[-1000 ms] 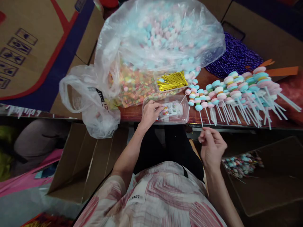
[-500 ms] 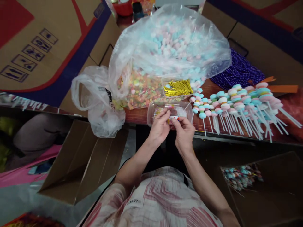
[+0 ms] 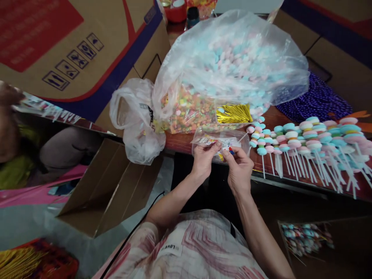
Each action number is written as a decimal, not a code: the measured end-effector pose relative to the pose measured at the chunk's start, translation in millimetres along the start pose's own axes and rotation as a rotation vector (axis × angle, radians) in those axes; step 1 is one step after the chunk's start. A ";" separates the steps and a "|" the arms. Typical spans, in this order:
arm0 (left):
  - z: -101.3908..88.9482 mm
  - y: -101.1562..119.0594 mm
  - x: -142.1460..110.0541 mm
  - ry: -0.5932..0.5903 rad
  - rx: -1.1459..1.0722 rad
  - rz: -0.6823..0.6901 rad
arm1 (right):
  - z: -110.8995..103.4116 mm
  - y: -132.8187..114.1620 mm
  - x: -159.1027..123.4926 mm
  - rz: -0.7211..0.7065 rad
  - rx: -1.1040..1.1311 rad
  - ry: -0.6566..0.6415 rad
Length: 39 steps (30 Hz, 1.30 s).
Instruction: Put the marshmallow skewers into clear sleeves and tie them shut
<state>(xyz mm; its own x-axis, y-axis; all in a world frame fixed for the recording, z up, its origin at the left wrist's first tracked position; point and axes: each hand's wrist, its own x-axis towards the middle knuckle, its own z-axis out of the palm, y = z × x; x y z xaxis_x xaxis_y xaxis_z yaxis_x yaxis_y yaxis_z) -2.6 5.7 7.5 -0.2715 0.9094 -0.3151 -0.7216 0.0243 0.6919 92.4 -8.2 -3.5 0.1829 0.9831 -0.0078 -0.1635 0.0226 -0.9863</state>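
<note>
My left hand (image 3: 205, 159) and my right hand (image 3: 240, 167) meet at the near edge of the table, just in front of a clear plastic tray (image 3: 244, 138). Both pinch a small clear printed wrapper (image 3: 224, 148) with coloured marks, held between the fingertips. To the right, several candy skewers (image 3: 302, 141) with pastel discs on white sticks lie in a row on the table. A bundle of gold twist ties (image 3: 232, 114) sits behind the tray.
A big clear bag of pastel candies (image 3: 232, 62) and colourful sweets (image 3: 188, 110) fills the table's back. A crumpled white bag (image 3: 136, 124) hangs at the left. Open cardboard boxes (image 3: 110, 186) stand below; one at the right holds finished skewers (image 3: 305, 236). Purple beads (image 3: 316, 102) lie far right.
My right hand came up from below the table edge to join my left hand at the tray. Both now pinch the wrapper. The view shifted so everything sits further right.
</note>
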 end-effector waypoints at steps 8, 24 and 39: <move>-1.7 -5.8 -0.2 0.073 -0.047 0.089 | 10.1 -2.9 -0.3 0.101 0.114 0.010; -7.1 6.0 -5.0 0.153 -0.090 0.105 | 3.9 5.5 -2.7 -0.060 -0.163 0.060; -11.4 -7.1 -0.1 0.146 0.009 0.220 | -10.1 -10.5 1.5 -0.048 -0.171 0.026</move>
<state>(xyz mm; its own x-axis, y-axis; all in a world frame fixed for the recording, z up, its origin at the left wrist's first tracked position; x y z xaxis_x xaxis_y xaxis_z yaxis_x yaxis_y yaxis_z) -4.7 0.7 -4.7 -0.5107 0.8237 -0.2464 -0.6297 -0.1632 0.7595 104.1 -8.8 5.2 0.2122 0.9765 0.0379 0.0128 0.0360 -0.9993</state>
